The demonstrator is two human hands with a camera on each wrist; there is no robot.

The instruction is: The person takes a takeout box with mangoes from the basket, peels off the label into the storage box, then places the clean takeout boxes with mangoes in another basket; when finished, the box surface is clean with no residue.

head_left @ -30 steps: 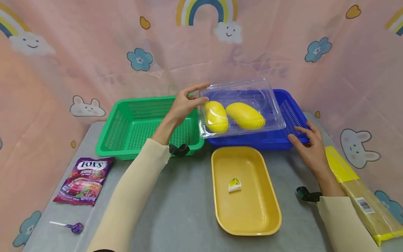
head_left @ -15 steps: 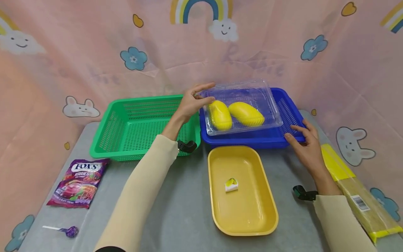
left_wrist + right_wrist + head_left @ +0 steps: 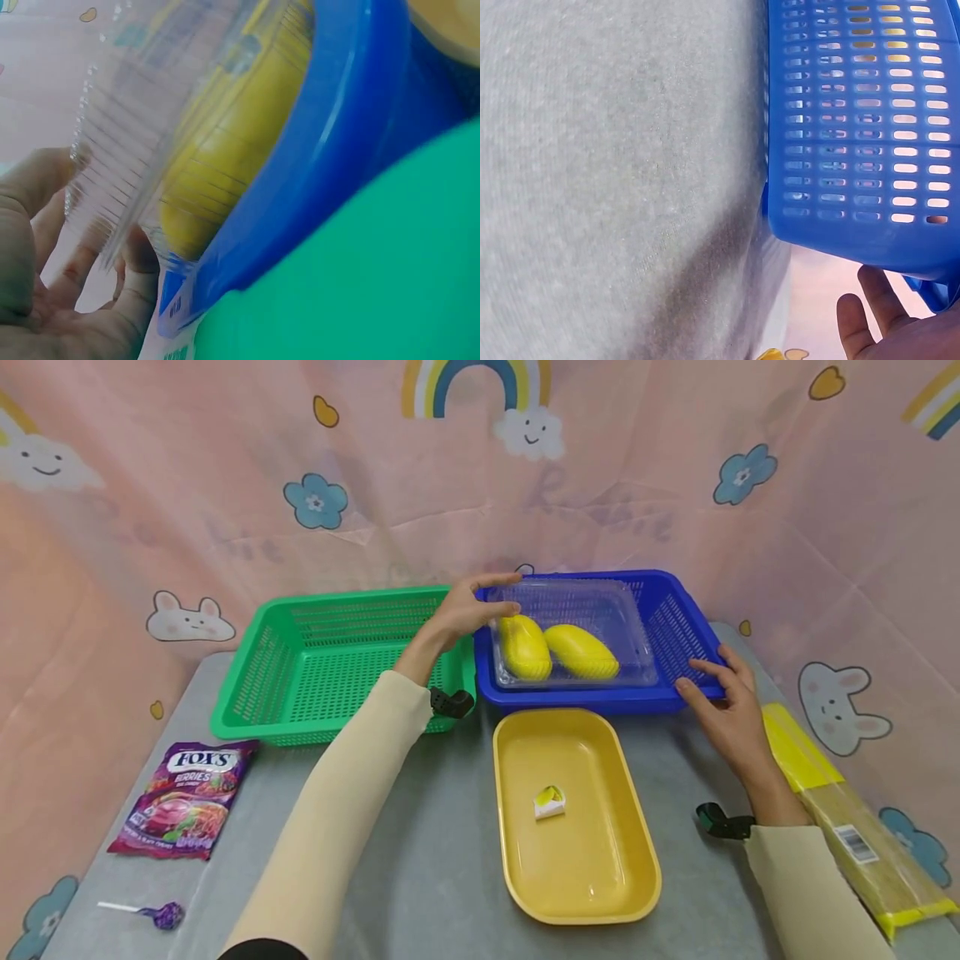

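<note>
A clear plastic clamshell box (image 3: 592,602) lies in the left part of a blue basket (image 3: 585,700). Inside the box are two yellow mangoes, one on the left (image 3: 527,647) and one on the right (image 3: 582,652). The left hand (image 3: 467,610) pinches the box's left edge between thumb and fingers; the left wrist view shows this edge (image 3: 112,172) close up. At the basket's right front corner, the right hand (image 3: 731,714) holds the rim with thumb and index finger. Its lower fingers (image 3: 853,322) are spread beside the end wall in the right wrist view.
A green basket (image 3: 300,731) adjoins on the left. In front stands a yellow tray (image 3: 577,868) with a small printed label piece (image 3: 550,802). A purple candy bag (image 3: 183,800) and a lollipop (image 3: 161,914) lie left; a long yellow-ended packet (image 3: 855,827) lies right.
The box with the mangoes has come down from a tilted position above the blue basket to lie level in it. The left hand lowered with it; the right hand stayed at the corner.
</note>
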